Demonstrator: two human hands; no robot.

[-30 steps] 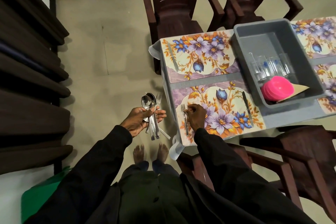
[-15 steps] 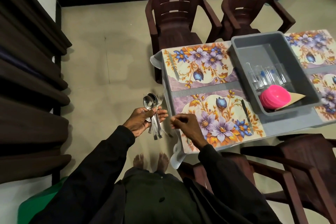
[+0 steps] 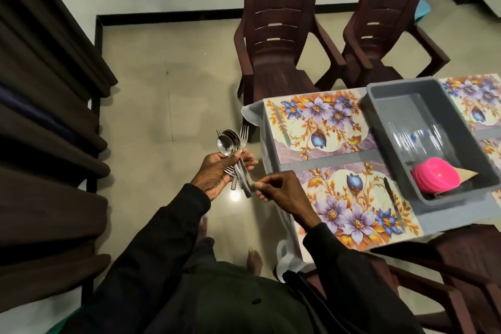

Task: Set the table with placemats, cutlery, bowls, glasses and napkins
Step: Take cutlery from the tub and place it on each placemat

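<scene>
Done: mats [image 3: 352,198] laid, right of frame, knife [image 3: 393,203] on two. Centre: left hand [image 3: 217,173] gripped cutlery [image 3: 230,144]; right hand [image 3: 282,192] pinched one handle. Not yet set out: glasses [image 3: 414,138], bowls [image 3: 433,179], napkin [image 3: 466,174] sat in bin [image 3: 386,122] at right.

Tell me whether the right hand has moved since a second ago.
Yes. The right hand left the near placemat, moving left past its edge to pinch the cutlery held in the left hand.

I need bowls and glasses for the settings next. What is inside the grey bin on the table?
The grey bin holds clear glasses, blurred so uncountable, stacked pink bowls and a tan napkin corner. The bowls cover whatever lies beneath them.
</scene>
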